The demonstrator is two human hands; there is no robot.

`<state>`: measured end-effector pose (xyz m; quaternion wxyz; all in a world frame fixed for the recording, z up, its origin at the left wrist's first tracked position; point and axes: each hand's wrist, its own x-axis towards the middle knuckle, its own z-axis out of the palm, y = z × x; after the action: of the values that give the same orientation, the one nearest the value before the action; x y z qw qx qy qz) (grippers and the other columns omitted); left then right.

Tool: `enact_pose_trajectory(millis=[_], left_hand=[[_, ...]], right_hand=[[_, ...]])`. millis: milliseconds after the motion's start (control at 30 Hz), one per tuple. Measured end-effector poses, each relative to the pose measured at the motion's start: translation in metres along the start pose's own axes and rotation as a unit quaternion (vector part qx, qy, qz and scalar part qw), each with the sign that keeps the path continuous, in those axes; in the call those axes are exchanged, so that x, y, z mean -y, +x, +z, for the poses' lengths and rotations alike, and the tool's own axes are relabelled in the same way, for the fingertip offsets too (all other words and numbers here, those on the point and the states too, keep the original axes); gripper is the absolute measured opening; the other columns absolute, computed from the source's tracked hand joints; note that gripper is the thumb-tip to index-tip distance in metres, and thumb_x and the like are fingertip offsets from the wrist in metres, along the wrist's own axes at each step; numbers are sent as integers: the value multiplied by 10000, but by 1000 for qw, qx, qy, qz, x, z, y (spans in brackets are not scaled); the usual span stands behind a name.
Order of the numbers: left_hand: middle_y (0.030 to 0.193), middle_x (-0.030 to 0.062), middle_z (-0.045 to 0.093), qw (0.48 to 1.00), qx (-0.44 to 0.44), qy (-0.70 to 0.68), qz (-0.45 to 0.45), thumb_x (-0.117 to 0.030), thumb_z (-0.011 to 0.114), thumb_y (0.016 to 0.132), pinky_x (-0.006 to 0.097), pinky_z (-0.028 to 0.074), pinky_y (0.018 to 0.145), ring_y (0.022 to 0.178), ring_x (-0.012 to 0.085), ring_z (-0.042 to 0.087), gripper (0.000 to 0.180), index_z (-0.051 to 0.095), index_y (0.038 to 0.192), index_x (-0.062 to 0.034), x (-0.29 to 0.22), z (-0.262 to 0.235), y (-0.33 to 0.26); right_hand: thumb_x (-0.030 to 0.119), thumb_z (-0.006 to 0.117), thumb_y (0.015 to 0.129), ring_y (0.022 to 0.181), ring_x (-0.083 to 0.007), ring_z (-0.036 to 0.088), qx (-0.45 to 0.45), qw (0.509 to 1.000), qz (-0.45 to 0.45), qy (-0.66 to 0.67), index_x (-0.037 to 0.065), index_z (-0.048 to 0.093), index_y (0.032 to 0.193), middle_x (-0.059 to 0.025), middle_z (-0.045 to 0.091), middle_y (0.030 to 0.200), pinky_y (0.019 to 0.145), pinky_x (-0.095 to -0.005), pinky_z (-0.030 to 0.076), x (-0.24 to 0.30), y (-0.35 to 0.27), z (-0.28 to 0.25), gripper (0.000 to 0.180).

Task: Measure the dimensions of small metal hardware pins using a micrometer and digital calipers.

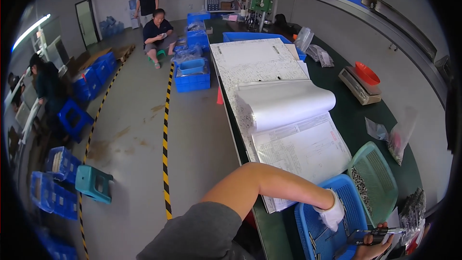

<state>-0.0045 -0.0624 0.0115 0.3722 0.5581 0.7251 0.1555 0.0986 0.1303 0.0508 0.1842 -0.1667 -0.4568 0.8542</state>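
My left hand [332,214], in a white glove, reaches down into a blue plastic basket [302,226]. Its fingers are bunched together, and whatever is in them is hidden. Thin metal rods [315,235] lie in this basket around the glove. At the lower right my bare right hand [373,249] is wrapped round a black and silver caliper [368,236], held over the basket's right side. A green basket [391,183] with many small metal parts [361,188] stands just beyond, touching or nearly touching the blue one.
A board with papers [303,149] covers much of the green table [332,84]. Farther off are a scale [358,86] with a red bowl [367,73], plastic bags [402,135] and a drill press [261,4]. Blue crates [192,83], stools [94,183] and several people occupy the floor leftward.
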Motion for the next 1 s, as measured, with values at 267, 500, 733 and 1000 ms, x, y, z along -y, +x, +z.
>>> enact_pose_trajectory(millis=[267, 500, 733, 1000], left_hand=[[854, 33, 626, 870, -148, 431, -187, -177, 598, 670, 326, 426, 571, 801, 205, 584, 171, 666, 821, -134, 27, -1, 40], [795, 144, 618, 893, -205, 337, -217, -53, 539, 682, 377, 464, 611, 729, 271, 613, 129, 634, 765, -27, 17, -18, -20], [724, 83, 586, 902, -328, -275, -61, -178, 526, 800, 251, 440, 637, 665, 144, 555, 211, 604, 835, 15, -10, -23, -19], [771, 14, 545, 797, -288, -531, 3, -273, 524, 840, 173, 408, 630, 712, 69, 538, 266, 565, 906, -19, -33, -20, -12]], right_hand=[[464, 307, 844, 348, -110, 346, -10, 998, -64, 21, -15, 488, 1041, -84, 540, 833, 306, -215, 247, -1, 8, -12, 549], [475, 372, 783, 401, -149, 381, 78, 995, -7, 64, -34, 534, 921, -112, 558, 755, 358, -238, 280, -15, 7, 15, 551], [489, 347, 786, 460, -161, 453, 78, 995, 0, 66, -61, 544, 879, -146, 551, 742, 351, -222, 318, -3, -2, 6, 592], [502, 323, 788, 403, -150, 413, 117, 987, 43, 100, -64, 549, 849, -151, 546, 718, 335, -218, 312, -4, -6, 11, 613]])
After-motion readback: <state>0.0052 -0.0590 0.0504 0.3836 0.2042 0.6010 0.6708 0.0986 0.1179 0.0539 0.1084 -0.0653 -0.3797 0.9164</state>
